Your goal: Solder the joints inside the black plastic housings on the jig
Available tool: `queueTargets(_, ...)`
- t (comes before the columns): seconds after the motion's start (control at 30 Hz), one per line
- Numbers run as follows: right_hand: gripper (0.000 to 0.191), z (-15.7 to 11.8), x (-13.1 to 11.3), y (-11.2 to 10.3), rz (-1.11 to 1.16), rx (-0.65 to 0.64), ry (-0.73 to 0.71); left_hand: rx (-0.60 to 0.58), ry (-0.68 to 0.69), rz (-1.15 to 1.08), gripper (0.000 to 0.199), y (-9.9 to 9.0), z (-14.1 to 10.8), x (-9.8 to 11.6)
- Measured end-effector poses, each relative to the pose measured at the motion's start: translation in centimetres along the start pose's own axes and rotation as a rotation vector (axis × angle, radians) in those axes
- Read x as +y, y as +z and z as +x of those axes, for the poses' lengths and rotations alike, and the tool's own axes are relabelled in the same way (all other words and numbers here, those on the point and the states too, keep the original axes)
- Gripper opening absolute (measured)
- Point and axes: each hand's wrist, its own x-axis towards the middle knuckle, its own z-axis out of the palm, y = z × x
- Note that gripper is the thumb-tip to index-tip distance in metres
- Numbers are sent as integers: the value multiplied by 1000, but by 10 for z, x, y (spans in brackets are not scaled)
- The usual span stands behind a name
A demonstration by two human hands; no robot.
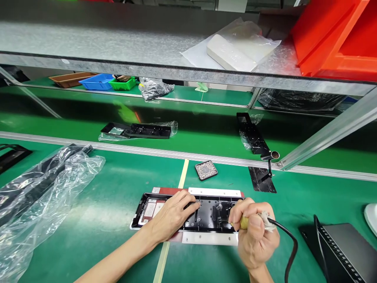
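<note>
Black plastic frame [206, 214] lies flat on the green table [112, 220]. Left hand [172, 214] rests open on top of it. Right hand [255, 234] is closed around a corded tool [244, 223] at the frame's right end.

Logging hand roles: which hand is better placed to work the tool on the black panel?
Right. The right hand already grips the corded tool at the black panel; the left hand lies flat on the panel.
</note>
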Motion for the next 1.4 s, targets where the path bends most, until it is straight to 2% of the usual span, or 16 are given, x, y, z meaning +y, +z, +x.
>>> queueTargets(0.17,15,-1,0,1,-4,25,7,26,-48,-28,31,-5,-5,3)
queueTargets(0.3,14,0,1,1,-5,23,-10,-2,-58,-98,29,-10,-12,10)
queueTargets(0.53,14,2,1,3,-16,22,-12,-76,7,-63,28,-7,-25,19)
queueTargets(0.8,15,2,1,4,-18,17,-2,-69,29,-9,28,-5,-26,22)
queueTargets(1.03,15,1,0,4,-31,24,7,25,-51,-70,25,-10,-22,21)
queueTargets(1.27,17,5,-2,9,-124,25,39,141,-141,-99,23,-6,-16,19)
queueTargets(1.4,18,7,-2,13,-86,34,39,190,-152,-113,24,-5,-6,18)
